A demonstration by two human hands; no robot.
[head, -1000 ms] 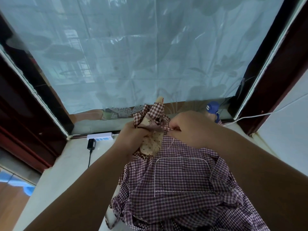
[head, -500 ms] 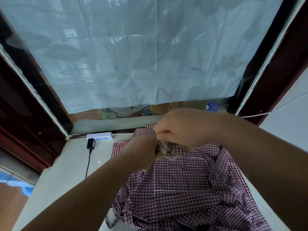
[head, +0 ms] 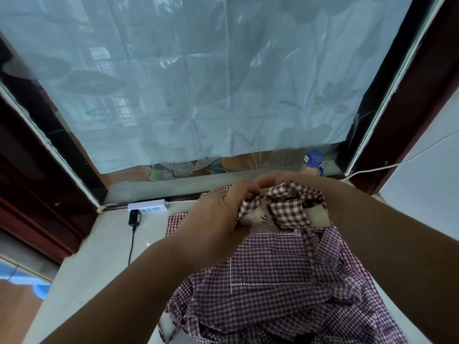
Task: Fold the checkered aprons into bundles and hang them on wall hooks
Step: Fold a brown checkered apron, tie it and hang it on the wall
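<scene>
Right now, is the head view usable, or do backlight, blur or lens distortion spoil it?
Head view: usable. The pale curtain backlights the scene, so the left hand and right hand gripping the checkered apron look dim; the wide lens splays the window frame outward; the apron's checks are sharp, the curtain soft.
</scene>
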